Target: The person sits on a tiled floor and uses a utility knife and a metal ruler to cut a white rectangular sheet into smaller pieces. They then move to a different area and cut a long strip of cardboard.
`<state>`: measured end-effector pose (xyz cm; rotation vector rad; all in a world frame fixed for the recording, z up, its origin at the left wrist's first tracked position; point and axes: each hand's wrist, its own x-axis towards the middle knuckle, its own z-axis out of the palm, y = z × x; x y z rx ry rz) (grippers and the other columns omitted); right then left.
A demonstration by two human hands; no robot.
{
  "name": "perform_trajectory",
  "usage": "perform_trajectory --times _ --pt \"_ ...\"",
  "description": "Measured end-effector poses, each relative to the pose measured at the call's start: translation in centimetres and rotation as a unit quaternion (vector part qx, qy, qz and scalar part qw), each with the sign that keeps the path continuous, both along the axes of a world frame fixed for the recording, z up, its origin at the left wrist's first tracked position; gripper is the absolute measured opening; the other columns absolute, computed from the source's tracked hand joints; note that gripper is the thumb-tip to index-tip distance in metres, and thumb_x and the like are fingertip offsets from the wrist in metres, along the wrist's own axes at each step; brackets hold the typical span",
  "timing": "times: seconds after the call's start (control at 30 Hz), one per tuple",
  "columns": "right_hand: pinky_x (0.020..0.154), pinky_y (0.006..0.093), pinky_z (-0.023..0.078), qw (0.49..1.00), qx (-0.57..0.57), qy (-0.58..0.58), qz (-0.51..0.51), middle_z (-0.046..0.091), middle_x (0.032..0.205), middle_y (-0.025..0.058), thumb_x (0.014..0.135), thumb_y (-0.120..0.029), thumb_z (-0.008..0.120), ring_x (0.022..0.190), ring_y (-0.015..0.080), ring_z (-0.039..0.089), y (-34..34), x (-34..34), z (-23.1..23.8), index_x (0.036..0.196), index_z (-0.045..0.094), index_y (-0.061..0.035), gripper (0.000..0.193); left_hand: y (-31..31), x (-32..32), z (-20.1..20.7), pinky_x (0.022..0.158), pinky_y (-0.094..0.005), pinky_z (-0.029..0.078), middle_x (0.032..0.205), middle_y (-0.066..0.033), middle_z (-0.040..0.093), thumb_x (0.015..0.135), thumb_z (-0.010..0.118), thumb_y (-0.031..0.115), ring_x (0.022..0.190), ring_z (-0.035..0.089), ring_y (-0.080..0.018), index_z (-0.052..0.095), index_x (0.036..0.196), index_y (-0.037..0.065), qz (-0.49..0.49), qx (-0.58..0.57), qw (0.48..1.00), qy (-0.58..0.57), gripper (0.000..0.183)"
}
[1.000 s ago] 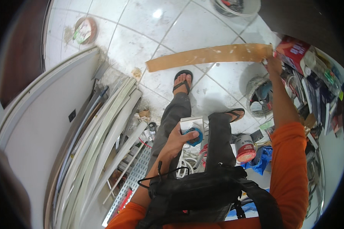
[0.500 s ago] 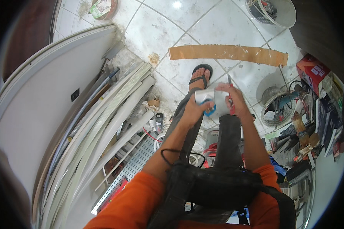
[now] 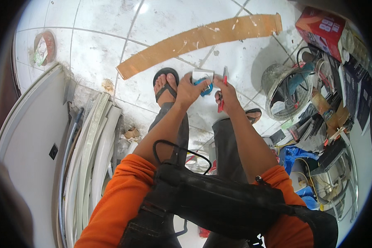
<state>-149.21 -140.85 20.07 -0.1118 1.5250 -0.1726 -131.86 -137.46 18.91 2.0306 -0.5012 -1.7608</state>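
Note:
My left hand (image 3: 189, 91) is closed round what looks like a roll of white tape (image 3: 203, 75) with a blue core, held above the floor between my feet. The thumb lies across the blue part. In my right hand (image 3: 228, 98) is a red utility knife (image 3: 225, 78), gripped upright against the palm with its tip pointing away from me. The right thumb and forefinger reach toward the right side of the tape roll, close to its edge. Whether they pinch a loose end is too small to tell.
A long brown cardboard strip (image 3: 202, 38) lies on the white tiles ahead. At right stand a bucket (image 3: 273, 93) with tools and cables, a red box (image 3: 320, 29) and piled scraps. Long white trunking pieces (image 3: 96, 140) lean at left beside a pale panel (image 3: 33, 144).
The view has turned and shifted, so the cardboard strip sits tilted and the bucket appears higher. Both hands keep hold of the roll and the knife, close together.

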Motion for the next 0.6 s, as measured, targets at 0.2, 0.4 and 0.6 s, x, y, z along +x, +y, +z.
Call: perform_trajectory --times 0.2,0.4,0.6 --pt "0.042 0.0267 0.039 0.997 -0.032 0.053 0.035 0.056 0.063 0.0003 0.090 -0.032 0.073 0.046 0.0108 0.051 -0.7 0.5 -0.4 0.118 0.070 -0.0062 0.038 0.1 0.1 0.3 0.080 -0.0364 0.055 0.094 -0.0177 0.073 0.075 0.088 0.043 0.082 0.070 -0.0273 0.069 0.117 -0.005 -0.094 -0.050 0.984 -0.142 0.067" --pt "0.043 0.0276 0.043 0.946 -0.178 0.139 0.231 0.063 0.073 0.0043 0.093 -0.025 0.066 0.049 0.0103 0.055 -3.2 -0.6 -1.4 0.120 0.070 -0.0028 0.035 -1.5 4.3 1.0 0.096 -0.0408 0.051 0.115 -0.0175 0.072 0.087 0.077 0.043 0.110 0.068 -0.0308 0.069 0.125 0.000 -0.129 0.025 0.940 -0.315 0.057" --pt "0.044 0.0284 0.047 0.949 -0.221 0.124 0.190 0.070 0.084 0.0066 0.092 -0.020 0.063 0.050 0.0120 0.057 -10.8 0.6 -2.0 0.124 0.068 -0.0015 0.037 4.4 24.0 -7.5 0.113 -0.0437 0.040 0.144 -0.0325 0.048 0.081 0.083 0.048 0.133 0.050 -0.0431 0.038 0.149 -0.011 0.031 -0.020 0.877 -0.479 0.101"
